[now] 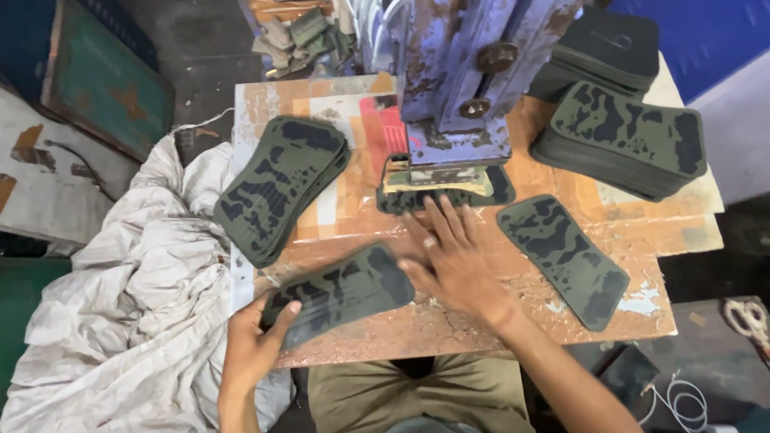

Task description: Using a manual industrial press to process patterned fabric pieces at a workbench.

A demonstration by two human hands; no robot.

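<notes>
The left hand (253, 342), at lower left of centre, grips the near end of a camouflage-patterned sole piece (341, 291), thumb on top and the remaining fingers underneath, so the fingers are closed on it; the piece lies along the front edge of the tabletop (461, 322) with its far end pointing toward the centre of the frame. The right hand (458, 261), at centre, rests flat with fingers spread and extended, holding nothing; its fingertips point toward the base of the blue, rust-marked press (469, 63) at upper centre, and its palm edge sits just beside the far end of the held piece, apparently steadying or guiding it. Under the press head lies another dark piece on the die (440, 185), directly ahead of the right fingertips. One single piece (565, 260) lies loose at right of centre, apart from both hands. A stack of like pieces (280, 185) sits at left of centre, within reach of the left hand, and two further stacks (622, 134) occupy the upper right, beside the press; this grouping suggests separate batches on either side of the machine. A crumpled white cloth sack (119, 327) hangs at the left edge of the tabletop. Scissors (758, 337) lie at lower right on a dark surface, well apart from the hands.
</notes>
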